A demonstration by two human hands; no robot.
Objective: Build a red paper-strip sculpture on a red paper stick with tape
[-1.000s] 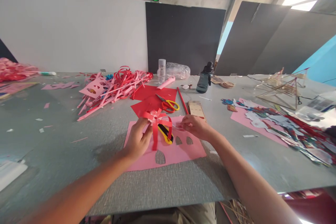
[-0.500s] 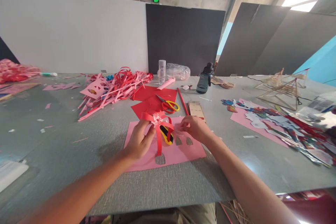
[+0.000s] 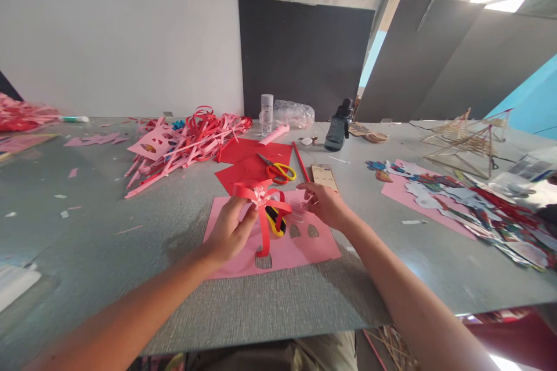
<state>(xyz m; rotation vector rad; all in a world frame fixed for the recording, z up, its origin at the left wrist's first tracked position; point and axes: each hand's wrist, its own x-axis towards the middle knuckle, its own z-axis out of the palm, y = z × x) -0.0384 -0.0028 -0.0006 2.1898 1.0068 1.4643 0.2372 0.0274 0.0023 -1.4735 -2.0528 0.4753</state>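
Between the thumb and fingers of my left hand is a red paper-strip piece. Its strips bend outward from a centre covered with whitish, clear material, and one strip hangs toward the front. Off to the right, my right hand has its fingers curled together beside a faint see-through strip or film; what they pinch is too small to make out. Beneath both hands lies a pink paper sheet with several cut-out holes. A yellow-and-black cutter rests on it, partly behind the red strips.
Yellow-handled scissors lie on red paper. A phone and a red stick are behind my right hand. Farther back stand a dark bottle and a clear cylinder. Paper strips pile up left; cutouts spread right.
My right hand has shifted slightly up and away from the sheet, with its fingers still curled. The left hand keeps its hold on the red paper-strip piece. The whole view has shifted a little.
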